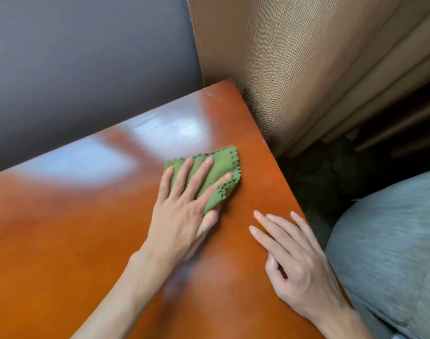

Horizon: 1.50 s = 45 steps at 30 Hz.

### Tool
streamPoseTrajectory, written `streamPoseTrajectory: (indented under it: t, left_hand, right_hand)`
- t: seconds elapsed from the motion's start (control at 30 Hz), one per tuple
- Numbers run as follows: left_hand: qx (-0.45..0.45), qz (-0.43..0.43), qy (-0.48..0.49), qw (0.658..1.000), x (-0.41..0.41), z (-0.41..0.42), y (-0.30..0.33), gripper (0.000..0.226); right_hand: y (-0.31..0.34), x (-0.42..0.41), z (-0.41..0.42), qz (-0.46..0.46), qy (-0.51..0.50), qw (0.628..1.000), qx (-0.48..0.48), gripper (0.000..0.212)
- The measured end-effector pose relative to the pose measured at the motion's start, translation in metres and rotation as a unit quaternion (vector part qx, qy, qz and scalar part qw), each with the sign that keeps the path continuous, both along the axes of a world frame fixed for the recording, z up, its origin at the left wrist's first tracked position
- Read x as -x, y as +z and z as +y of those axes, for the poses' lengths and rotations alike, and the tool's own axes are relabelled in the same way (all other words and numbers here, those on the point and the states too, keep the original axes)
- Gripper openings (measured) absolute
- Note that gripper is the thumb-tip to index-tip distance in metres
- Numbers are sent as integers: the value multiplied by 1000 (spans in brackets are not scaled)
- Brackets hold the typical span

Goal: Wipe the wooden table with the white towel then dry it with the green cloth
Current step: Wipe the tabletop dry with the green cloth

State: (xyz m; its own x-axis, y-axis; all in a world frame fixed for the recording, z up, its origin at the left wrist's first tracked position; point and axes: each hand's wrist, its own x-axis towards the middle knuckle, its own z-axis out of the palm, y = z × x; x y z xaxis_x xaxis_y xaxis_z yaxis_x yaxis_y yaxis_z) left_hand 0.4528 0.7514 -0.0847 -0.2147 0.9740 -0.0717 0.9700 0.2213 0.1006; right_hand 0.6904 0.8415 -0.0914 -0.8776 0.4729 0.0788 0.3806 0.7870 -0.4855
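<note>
Two hands on the desk, and we look to be in the second half of this job. The green cloth is out and working near the desk's far right corner, folded into a small pad with its scalloped edges showing. No white towel anywhere in view, so my read is that the wet wipe is behind us and the drying is under way.

How much is left? Hard to call. The desk shines with window glare across its far side, and I cannot tell damp from gloss. The near and left stretches lie well apart from the cloth, so they may yet need a pass.

Left hand: spread flat on top of the cloth, four fingers straight and pressing it down, the thumb tucked in against the cloth's near edge.

Right hand: holding nothing, fingers long and relaxed, tips resting on the bare wood near the desk's right edge, just beside the cloth but not touching it. It seems to be bracing.
</note>
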Motion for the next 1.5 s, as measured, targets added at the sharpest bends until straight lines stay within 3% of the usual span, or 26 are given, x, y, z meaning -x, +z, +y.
streamPoseTrajectory:
  t: [0.2,0.4,0.53,0.63,0.73,0.9,1.1,1.27,1.5]
  left_hand:
    - [-7,31,116,993,80,80,-7,59]
    - [-5,17,76,997,47,142,0,66]
    - [-2,-16,-128,992,-29,100,3,62]
    - [29,-10,-186,982,-55,52,4,65]
    - [34,21,-163,986,-42,24,6,69]
    - [14,26,30,999,24,39,1,62]
    - [13,35,171,984,58,97,-2,58]
    - [9,29,68,997,10,65,2,60]
    - [35,26,1,999,-53,-83,6,83]
  right_hand:
    - [1,0,0,-7,2,1000,11,53]
    - [-3,0,0,24,-1,1000,0,48]
    - [-7,-4,-1,89,-23,995,-30,37]
    - [-5,-6,-3,121,-7,992,-34,34]
    - [-4,-5,-2,132,13,991,0,34]
    - [-10,-5,-1,132,13,991,15,38]
    - [-6,-2,-2,46,6,999,17,46]
    - [-3,-1,-3,21,0,1000,-14,46]
    - [2,0,-4,-19,5,1000,-19,48]
